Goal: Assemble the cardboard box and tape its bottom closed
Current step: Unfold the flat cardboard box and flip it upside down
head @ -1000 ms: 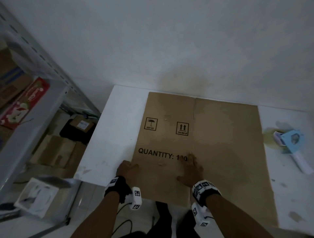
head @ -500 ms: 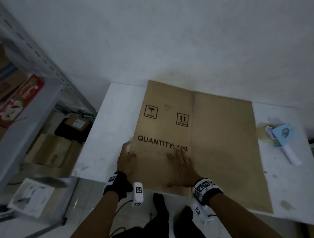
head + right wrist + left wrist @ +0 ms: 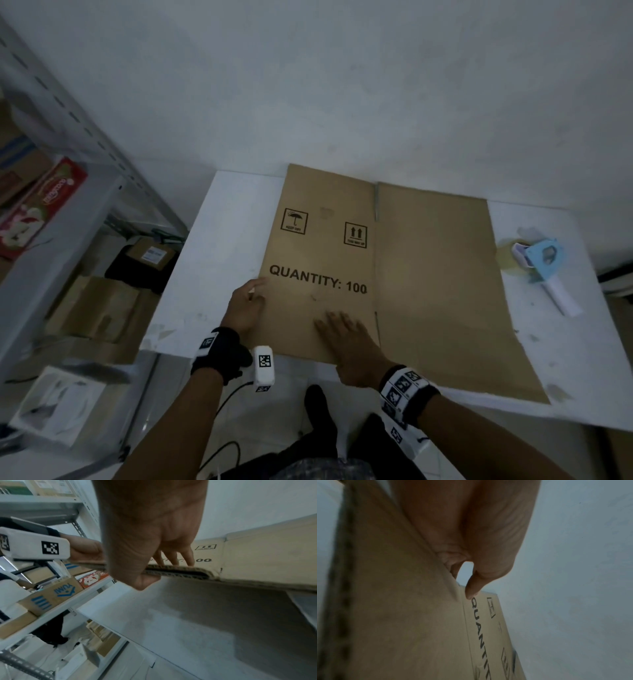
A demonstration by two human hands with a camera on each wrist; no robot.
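A flattened brown cardboard box (image 3: 435, 274) printed "QUANTITY: 100" lies on the white table (image 3: 219, 246), its near edge hanging past the table's front. My left hand (image 3: 245, 305) grips the box's left edge beside the letter Q, thumb on top; in the left wrist view the thumb tip (image 3: 471, 593) presses on the cardboard (image 3: 402, 615). My right hand (image 3: 349, 342) holds the near edge left of the centre crease. In the right wrist view its fingers (image 3: 173, 557) lie on top and the thumb sits under the raised edge (image 3: 188, 570). A blue tape dispenser (image 3: 544, 260) rests at the table's right.
A grey metal shelf rack (image 3: 51, 219) with a red package (image 3: 37, 209) stands at the left. Cardboard boxes (image 3: 92, 308) and a white box (image 3: 58, 404) sit on the floor beside the table. A white wall runs behind the table. My legs are under the front edge.
My left hand slid from the near-left corner up along the left edge to the printed text. My right hand drew back from the "100" toward the near edge.
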